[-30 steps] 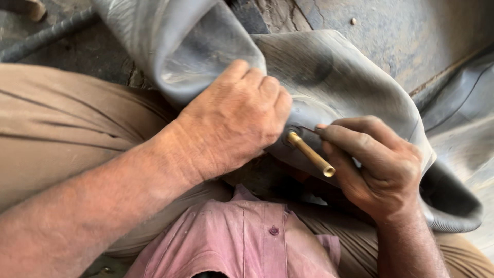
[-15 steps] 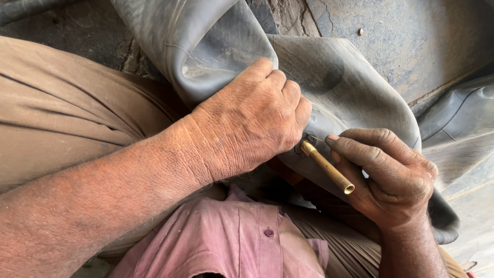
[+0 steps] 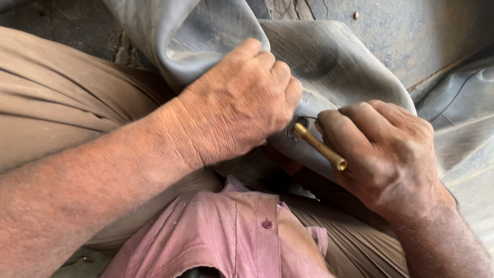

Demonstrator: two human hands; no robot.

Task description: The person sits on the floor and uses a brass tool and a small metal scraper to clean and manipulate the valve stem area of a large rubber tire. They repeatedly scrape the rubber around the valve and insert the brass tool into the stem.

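Note:
A grey rubber inner tube [image 3: 334, 62] lies draped over my lap. My left hand [image 3: 242, 103] grips a fold of it, fingers curled over the rubber just beside the base of a brass valve stem [image 3: 319, 146]. The stem sticks out of the tube toward me. My right hand [image 3: 386, 149] rests against the stem, thumb and forefinger closed around its side near the base; whether a thin tool is pinched there I cannot tell.
My tan trousers [image 3: 56, 103] fill the left side and my pink shirt [image 3: 231, 231] the bottom middle. Dusty concrete floor [image 3: 411, 31] shows at the top right, where more of the grey tube [image 3: 463, 103] curves away.
My left hand has slid a little along the fold toward the valve base. My right hand has shifted up closer to the stem. The view has moved in.

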